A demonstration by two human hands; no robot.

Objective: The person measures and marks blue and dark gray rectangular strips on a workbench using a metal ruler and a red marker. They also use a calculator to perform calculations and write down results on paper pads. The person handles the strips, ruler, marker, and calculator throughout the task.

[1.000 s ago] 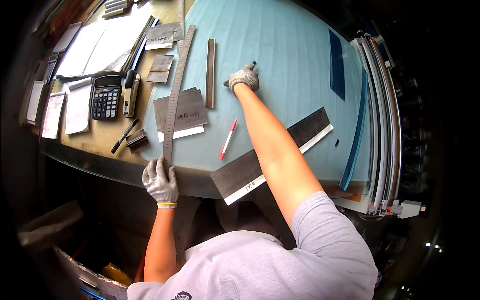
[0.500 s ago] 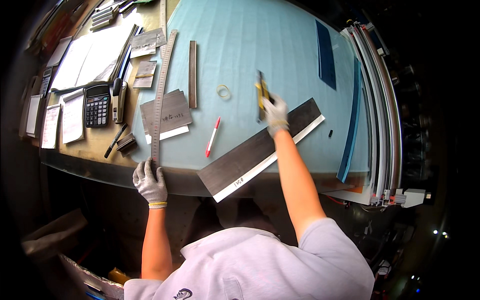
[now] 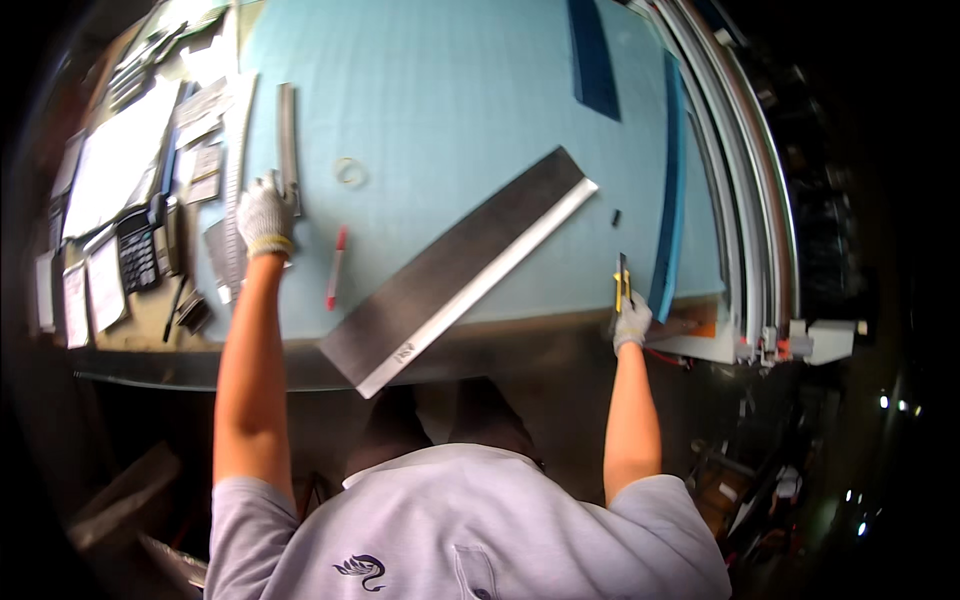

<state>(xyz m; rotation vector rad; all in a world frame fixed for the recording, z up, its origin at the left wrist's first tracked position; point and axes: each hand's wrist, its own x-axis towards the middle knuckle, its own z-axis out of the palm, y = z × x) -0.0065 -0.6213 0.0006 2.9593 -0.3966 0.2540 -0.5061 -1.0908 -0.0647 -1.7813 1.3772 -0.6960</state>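
My right hand point(image 3: 632, 322) grips a yellow utility knife point(image 3: 622, 283) upright near the table's front right edge. My gloved left hand point(image 3: 265, 215) reaches over the grey sheet pieces point(image 3: 217, 250), fingers stretched out, between the long steel ruler point(image 3: 238, 150) and the lower end of a narrow grey strip point(image 3: 288, 130). It covers part of the sheets, and whether it presses on the strip is unclear. A wide dark grey strip with a white edge point(image 3: 455, 270) lies slanted across the middle, its near corner past the table edge. A red-and-white pen point(image 3: 337, 268) lies left of it.
A rubber band point(image 3: 350, 171) and a small black piece point(image 3: 616, 217) lie on the blue-green tabletop point(image 3: 440, 110). Dark blue strips point(image 3: 594, 60) sit at the right, before long metal rails point(image 3: 745, 150). Papers point(image 3: 125, 150) and a calculator point(image 3: 137, 250) crowd the left.
My right hand has swung right and nearer with the knife, away from the dark strip. My left hand has gone from the ruler's near end forward over the grey sheets. The view has shifted.
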